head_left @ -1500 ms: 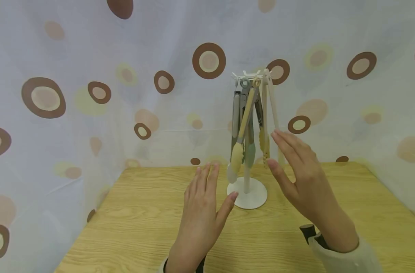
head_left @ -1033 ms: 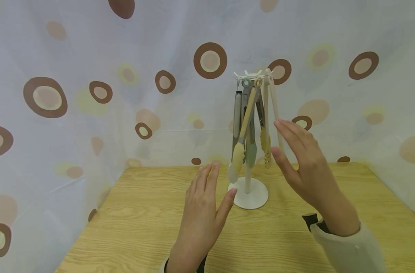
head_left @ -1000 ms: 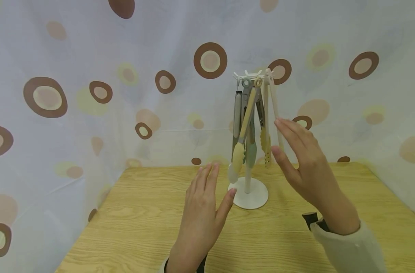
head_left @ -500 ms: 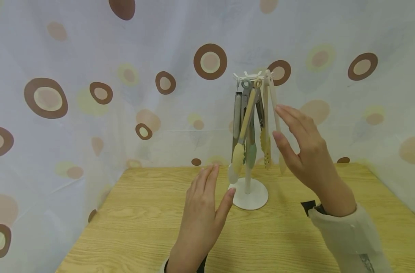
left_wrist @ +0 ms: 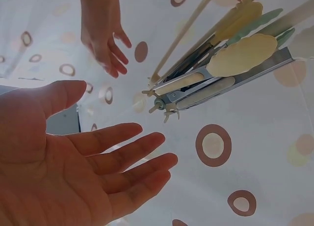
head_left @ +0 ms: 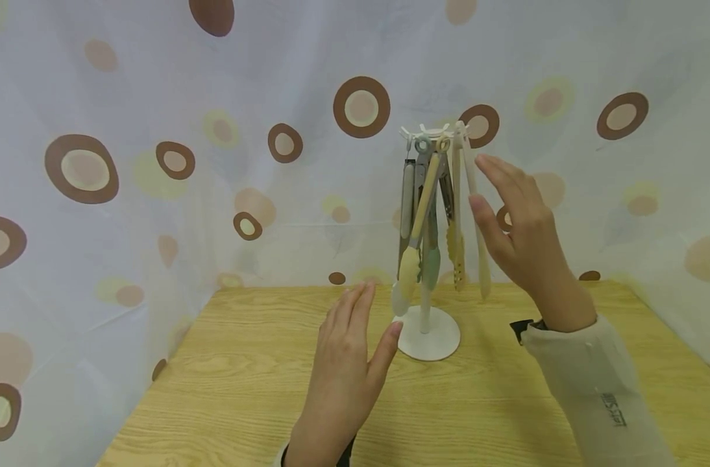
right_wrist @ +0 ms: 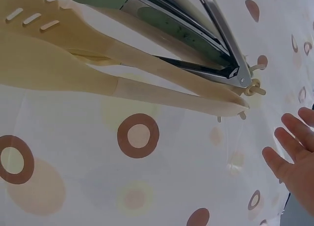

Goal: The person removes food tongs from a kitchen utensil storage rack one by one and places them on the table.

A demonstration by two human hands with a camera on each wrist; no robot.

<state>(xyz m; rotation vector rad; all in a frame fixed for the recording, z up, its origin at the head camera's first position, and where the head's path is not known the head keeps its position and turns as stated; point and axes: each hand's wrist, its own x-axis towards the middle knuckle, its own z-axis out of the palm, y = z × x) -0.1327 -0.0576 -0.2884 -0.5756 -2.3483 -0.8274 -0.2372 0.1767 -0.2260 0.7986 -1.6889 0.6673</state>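
Note:
Several kitchen tongs hang from the hooks of a white rack [head_left: 426, 344] in the head view. At its right side hangs a pair of beige tongs [head_left: 484, 272] with one slotted end, seen closely in the right wrist view. Yellow-headed tongs [head_left: 409, 269] and green-tipped tongs [head_left: 430, 266] hang in front. My right hand [head_left: 527, 227] is raised beside the upper part of the beige tongs, fingers extended; in the right wrist view the fingertips stand apart from them. My left hand [head_left: 346, 363] hovers at the rack's front left, fingers extended, palm bare in the left wrist view.
The rack stands on a wood-grain table [head_left: 244, 389]. A pale curtain [head_left: 215, 78] with brown and yellow circles closes off the back and both sides. Grey-handled tongs [head_left: 407, 194] hang at the rack's left.
My right hand has risen along the beige tongs, from near their lower half to close under the hooks. The left hand has stayed nearly still. The tongs hang as before.

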